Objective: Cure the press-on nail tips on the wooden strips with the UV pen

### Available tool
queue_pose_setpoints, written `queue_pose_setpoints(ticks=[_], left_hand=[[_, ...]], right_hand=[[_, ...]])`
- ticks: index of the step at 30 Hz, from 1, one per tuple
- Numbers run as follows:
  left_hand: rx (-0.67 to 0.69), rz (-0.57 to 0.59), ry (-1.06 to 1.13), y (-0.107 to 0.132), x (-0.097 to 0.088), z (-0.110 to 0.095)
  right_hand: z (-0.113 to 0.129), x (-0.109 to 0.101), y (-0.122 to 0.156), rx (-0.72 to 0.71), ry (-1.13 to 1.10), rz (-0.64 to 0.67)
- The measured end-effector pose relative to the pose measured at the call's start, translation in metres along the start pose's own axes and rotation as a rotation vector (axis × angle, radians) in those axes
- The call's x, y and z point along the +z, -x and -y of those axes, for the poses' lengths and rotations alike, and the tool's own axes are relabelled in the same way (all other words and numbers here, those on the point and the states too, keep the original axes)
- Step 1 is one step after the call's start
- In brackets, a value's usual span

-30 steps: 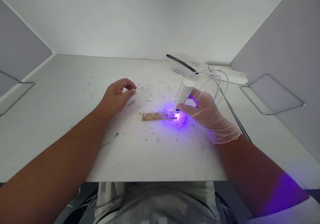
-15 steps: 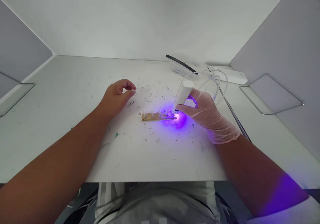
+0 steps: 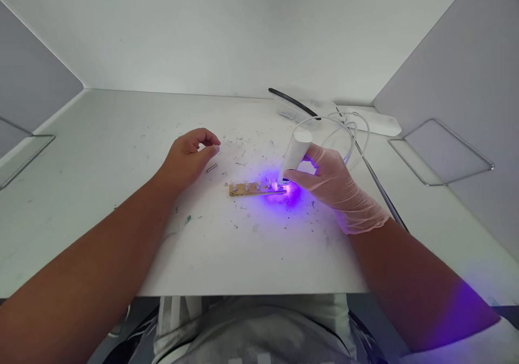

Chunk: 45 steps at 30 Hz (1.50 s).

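My gloved right hand (image 3: 334, 183) grips a white pen-shaped lamp (image 3: 293, 154) with a white cable, its tip shining violet light onto the right end of a small tan strip (image 3: 253, 187). The strip lies flat on the white table (image 3: 121, 137) and carries a row of small clear parts. My bare left hand (image 3: 189, 156) rests on the table to the left of the strip, fingers curled loosely with thumb and forefinger near each other; nothing shows between them. A small metal pin (image 3: 211, 167) lies just right of that hand.
White coiled cable (image 3: 344, 128), a black-edged clear item (image 3: 294, 104) and a white flat box (image 3: 373, 121) sit at the back right. A thin metal rod (image 3: 381, 191) runs along the right. Wire frames stand at both sides (image 3: 444, 150). Small scraps litter the tabletop.
The lamp tip and violet glow have shifted slightly left along the strip's right end. My left hand has stayed still.
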<state>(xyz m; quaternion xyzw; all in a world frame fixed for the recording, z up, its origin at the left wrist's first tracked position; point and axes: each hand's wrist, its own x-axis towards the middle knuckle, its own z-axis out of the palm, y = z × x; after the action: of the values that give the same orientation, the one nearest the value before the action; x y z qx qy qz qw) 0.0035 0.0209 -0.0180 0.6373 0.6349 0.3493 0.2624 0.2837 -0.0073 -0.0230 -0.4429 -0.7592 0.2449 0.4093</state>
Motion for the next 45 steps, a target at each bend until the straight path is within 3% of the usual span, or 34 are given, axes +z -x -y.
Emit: queue_pose_setpoints(ticks=[45], left_hand=[[0.034,0.017,-0.021,0.0007,0.0000,0.0006]], right_hand=[[0.0015,0.0005,0.0000,-0.001,0.012,0.011]])
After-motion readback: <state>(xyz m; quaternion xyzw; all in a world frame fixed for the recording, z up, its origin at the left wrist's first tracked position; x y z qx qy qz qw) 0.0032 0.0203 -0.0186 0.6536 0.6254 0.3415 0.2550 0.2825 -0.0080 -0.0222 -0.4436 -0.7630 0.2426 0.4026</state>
